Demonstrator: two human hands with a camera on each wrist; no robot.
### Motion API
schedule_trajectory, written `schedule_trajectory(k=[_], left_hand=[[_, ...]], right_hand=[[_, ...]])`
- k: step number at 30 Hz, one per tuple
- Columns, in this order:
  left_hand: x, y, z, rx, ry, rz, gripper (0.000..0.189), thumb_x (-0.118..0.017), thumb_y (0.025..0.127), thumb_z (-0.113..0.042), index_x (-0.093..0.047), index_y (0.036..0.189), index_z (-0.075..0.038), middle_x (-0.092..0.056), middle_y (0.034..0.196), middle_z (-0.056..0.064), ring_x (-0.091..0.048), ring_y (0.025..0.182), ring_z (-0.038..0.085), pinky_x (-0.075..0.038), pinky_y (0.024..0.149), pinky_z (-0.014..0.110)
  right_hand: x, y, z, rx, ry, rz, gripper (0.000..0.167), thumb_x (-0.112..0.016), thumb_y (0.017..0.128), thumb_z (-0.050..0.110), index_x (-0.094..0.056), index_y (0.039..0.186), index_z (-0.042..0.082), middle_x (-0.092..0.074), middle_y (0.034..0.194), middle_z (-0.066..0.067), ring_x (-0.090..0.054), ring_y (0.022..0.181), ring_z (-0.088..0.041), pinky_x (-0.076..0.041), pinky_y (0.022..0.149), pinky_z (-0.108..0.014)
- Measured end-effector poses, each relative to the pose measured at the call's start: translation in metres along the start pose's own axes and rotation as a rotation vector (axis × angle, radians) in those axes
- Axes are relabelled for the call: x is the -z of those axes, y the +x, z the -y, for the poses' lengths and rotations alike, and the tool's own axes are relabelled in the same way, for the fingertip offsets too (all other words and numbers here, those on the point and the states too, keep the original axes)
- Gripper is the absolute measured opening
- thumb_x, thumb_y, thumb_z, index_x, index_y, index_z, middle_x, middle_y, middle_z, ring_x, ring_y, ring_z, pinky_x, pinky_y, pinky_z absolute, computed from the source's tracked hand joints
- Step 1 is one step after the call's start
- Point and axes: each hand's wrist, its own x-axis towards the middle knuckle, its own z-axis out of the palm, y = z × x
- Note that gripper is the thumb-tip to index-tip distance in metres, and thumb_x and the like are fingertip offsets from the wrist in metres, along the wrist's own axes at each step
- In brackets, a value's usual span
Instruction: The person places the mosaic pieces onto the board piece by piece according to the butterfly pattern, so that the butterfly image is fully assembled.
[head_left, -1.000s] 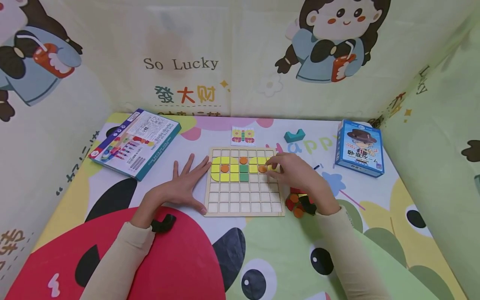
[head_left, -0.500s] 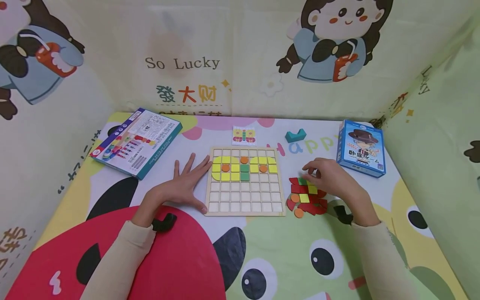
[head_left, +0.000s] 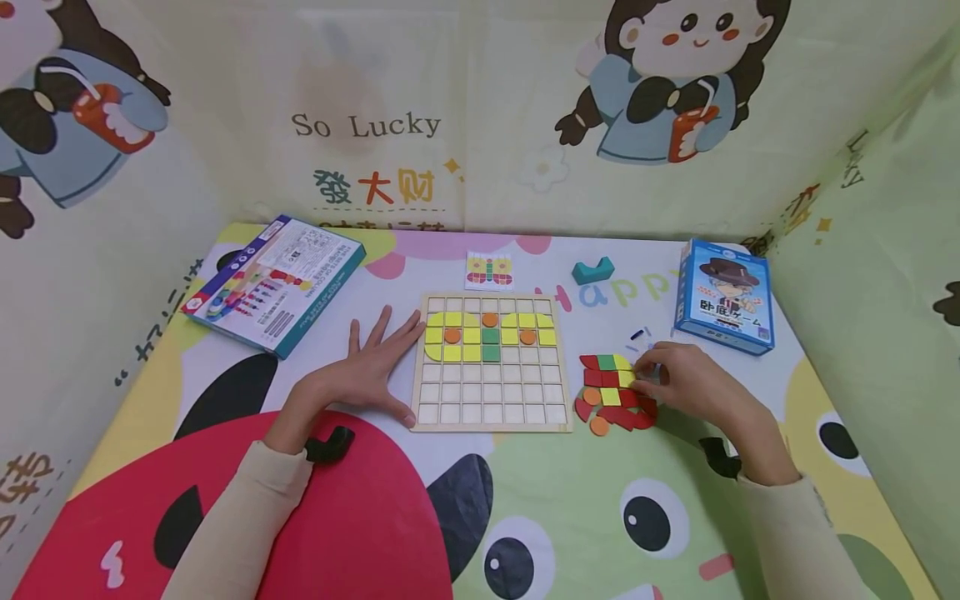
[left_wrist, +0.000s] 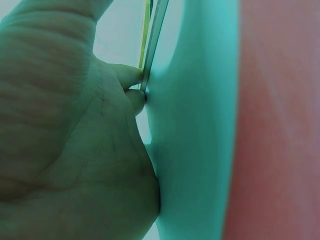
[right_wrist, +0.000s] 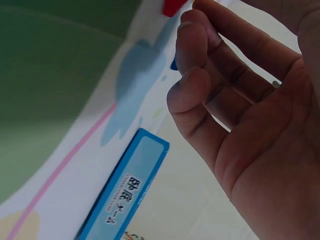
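Right-hand fingers (head_left: 652,358) curled beside loose tiles (head_left: 611,397), grip unconfirmed; left-hand fingers (head_left: 402,337) spread against board (head_left: 492,392). Tiles judged light, stiff; best pinched by edges.

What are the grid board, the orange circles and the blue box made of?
Grid board: probably bare wood; it's pale tan. Orange circles: matt-looking painted wood or plastic, can't tell which; evenly coloured. Blue box: likely smooth card, with crisp edges and printing.
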Motion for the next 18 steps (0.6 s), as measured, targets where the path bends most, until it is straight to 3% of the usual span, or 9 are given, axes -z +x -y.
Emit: schedule_trajectory(k=[18], left_hand=[[-0.0016,0.0025,-0.0001,0.007,-0.001,0.003,0.143,-0.095,0.062,-0.057,-0.012,0.172,-0.022,0.000,0.182,0.006,0.017,0.166,0.042,0.020,0.121,0.080]], right_hand=[[-0.0058,-0.0015,-0.0041,0.032,-0.014,-0.009,0.029,-0.083,0.091,0.019,-0.079,0.116,0.007,-0.070,0.094,0.000,-0.058,0.084,-0.013,-0.052,0.066,-0.020]])
